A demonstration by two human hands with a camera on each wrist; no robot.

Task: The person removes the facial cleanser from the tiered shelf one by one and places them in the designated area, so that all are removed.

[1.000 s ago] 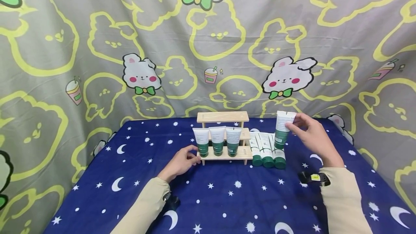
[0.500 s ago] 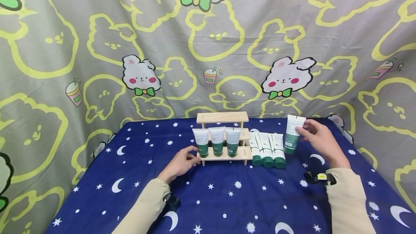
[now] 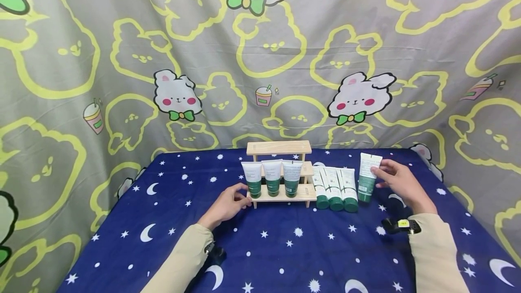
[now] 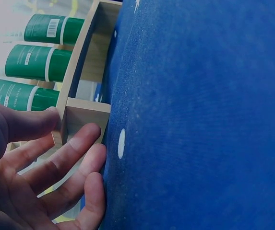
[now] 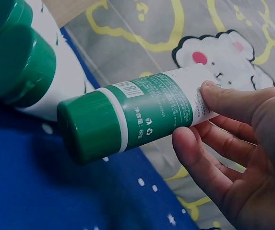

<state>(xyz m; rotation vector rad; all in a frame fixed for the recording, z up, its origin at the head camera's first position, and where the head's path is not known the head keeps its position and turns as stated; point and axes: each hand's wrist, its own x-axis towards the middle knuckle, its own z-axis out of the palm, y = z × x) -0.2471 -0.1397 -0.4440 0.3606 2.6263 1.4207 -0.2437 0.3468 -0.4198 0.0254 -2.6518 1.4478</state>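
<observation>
My right hand (image 3: 400, 182) pinches a white and green squeeze tube (image 3: 369, 177), thumb on one side and fingers on the other. The tube tilts, green cap down; in the right wrist view the cap (image 5: 91, 127) hangs close over the cloth. My left hand (image 3: 228, 202) holds the left end of a three-tier wooden display stand (image 3: 281, 147). In the left wrist view its thumb (image 4: 36, 123) presses the lowest step's end, with the fingers beside and below. On that step stand three similar tubes (image 3: 272, 177), caps down.
Three more tubes (image 3: 333, 186) lie side by side on the cloth, right of the stand, caps toward me. A dark blue star-and-moon cloth (image 3: 281, 248) covers the table. Behind it hangs a grey curtain (image 3: 228, 58) with cartoon prints.
My right hand has carried its tube rightward and down, from over the lying tubes to the cloth at their right. The left hand and the stand have stayed put.
</observation>
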